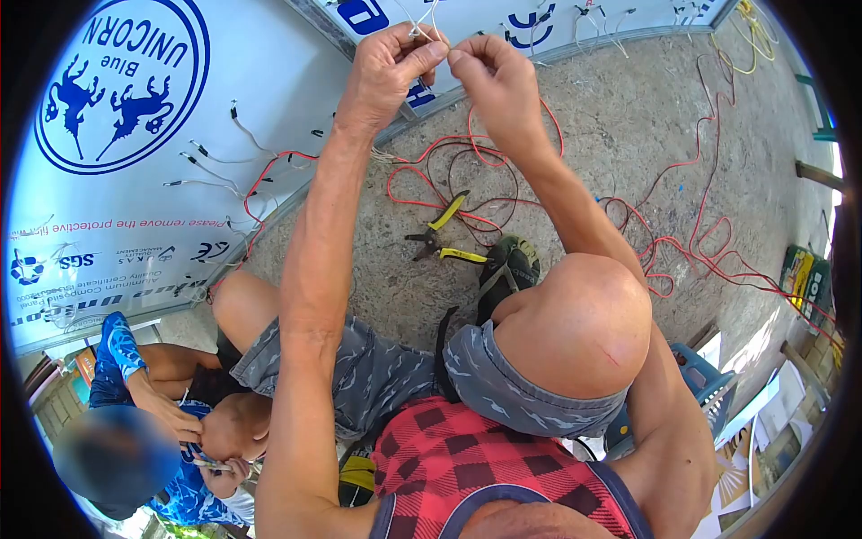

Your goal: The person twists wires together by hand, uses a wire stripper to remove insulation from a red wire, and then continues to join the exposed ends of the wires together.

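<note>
My left hand (388, 74) is closed in a pinch on thin white wires (435, 11) in front of the lettered panel. Fingertips of my right hand (496, 83) are pinched together at the same spot, almost touching the left thumb; the exact wire ends between them are too small to make out. Below the hands, on the concrete floor, lie pliers (447, 235) with yellow-and-black handles, their jaws pointing left. Red and dark wires (467, 144) loop on the ground beneath my right forearm.
Large white panels (180, 202) with blue print stand at left and top, short white wires poking out. Red wire (709, 256) trails right toward a green box (802, 283). A crouching person (193, 449) works at lower left. A blue plastic crate (696, 386) sits behind my right knee.
</note>
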A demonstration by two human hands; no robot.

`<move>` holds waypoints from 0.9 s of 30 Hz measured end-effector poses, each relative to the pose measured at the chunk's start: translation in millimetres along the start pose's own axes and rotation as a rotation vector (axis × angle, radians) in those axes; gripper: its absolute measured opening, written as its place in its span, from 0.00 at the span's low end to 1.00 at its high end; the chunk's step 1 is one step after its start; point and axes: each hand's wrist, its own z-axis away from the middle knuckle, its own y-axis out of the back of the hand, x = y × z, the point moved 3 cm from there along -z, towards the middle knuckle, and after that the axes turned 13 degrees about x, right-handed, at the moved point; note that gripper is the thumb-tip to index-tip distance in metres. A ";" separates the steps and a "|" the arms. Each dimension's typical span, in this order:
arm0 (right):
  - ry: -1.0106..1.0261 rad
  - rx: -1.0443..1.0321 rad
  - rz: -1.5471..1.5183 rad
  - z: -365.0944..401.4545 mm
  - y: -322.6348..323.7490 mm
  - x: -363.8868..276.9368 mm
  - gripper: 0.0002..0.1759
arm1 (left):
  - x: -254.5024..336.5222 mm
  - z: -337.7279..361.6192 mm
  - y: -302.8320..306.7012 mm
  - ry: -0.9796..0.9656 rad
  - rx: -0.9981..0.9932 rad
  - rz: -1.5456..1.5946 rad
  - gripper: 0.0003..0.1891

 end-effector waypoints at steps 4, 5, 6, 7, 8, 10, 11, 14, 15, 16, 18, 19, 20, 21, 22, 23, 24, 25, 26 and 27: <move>-1.003 -0.163 -0.785 4.7 -4.3 12.2 0.09 | 2.3 2.9 -4.6 0.025 0.019 0.059 0.07; -1.253 -0.209 -0.987 7.0 -9.2 10.3 0.10 | 2.7 -0.3 -1.3 0.021 0.022 0.055 0.07; -0.934 -0.220 -0.571 3.2 -2.8 7.0 0.14 | 1.1 0.0 1.3 0.038 0.016 0.066 0.07; -0.940 -0.221 -0.567 7.6 -1.4 4.5 0.14 | -0.8 -0.1 1.4 0.050 0.006 0.080 0.07; -0.561 -0.143 -0.304 2.1 2.8 -0.6 0.16 | -2.3 0.3 1.7 0.042 0.040 0.062 0.07; -0.085 -0.008 0.012 1.5 5.9 -8.8 0.18 | -2.6 -0.1 1.5 0.043 0.026 0.058 0.07; -0.086 -0.008 0.011 1.9 4.6 -4.1 0.18 | -2.2 0.1 1.8 0.042 0.015 0.051 0.07; 0.245 0.079 0.132 1.5 2.8 -1.9 0.15 | -0.7 1.0 0.9 0.061 0.003 0.061 0.07; 0.269 0.086 0.131 -0.7 2.6 -3.3 0.12 | -0.4 0.5 0.4 0.058 0.002 0.062 0.07; 0.291 0.092 0.130 -1.8 2.7 -5.3 0.09 | 0.0 0.8 0.3 0.048 0.006 0.052 0.07; -0.168 -0.013 -0.051 -2.8 7.8 -9.3 0.07 | 1.7 1.8 -1.7 0.037 0.009 0.041 0.07; -0.630 -0.121 -0.231 2.4 7.0 -6.4 0.08 | 2.5 4.6 -5.2 0.022 0.013 0.040 0.07; -0.628 -0.120 -0.232 1.9 7.0 -6.0 0.08 | 4.5 5.2 -7.1 0.004 0.018 0.038 0.06; -0.705 -0.135 -0.322 3.4 6.6 -4.7 0.11 | 1.9 5.6 -7.0 0.005 0.018 0.038 0.06; -0.783 -0.148 -0.409 5.6 7.4 -3.8 0.14 | -0.7 6.5 -8.1 0.001 0.021 0.056 0.06; -0.849 -0.161 -0.502 3.9 5.6 -1.5 0.17 | -1.7 3.4 -7.5 -0.016 0.027 0.073 0.06; -0.916 -0.177 -0.598 3.2 2.3 0.2 0.20 | 0.8 1.2 -5.5 -0.022 0.029 0.071 0.06; -0.998 -0.193 -0.689 8.0 1.3 -0.4 0.23 | 1.0 4.0 -3.2 0.019 0.033 0.083 0.07; -0.636 -0.068 -0.325 8.1 3.1 -3.7 0.22 | 1.5 5.7 -2.3 0.057 0.036 0.096 0.07; -0.628 -0.066 -0.325 8.2 2.5 -0.7 0.22 | 1.3 3.0 -1.3 0.049 0.034 0.097 0.07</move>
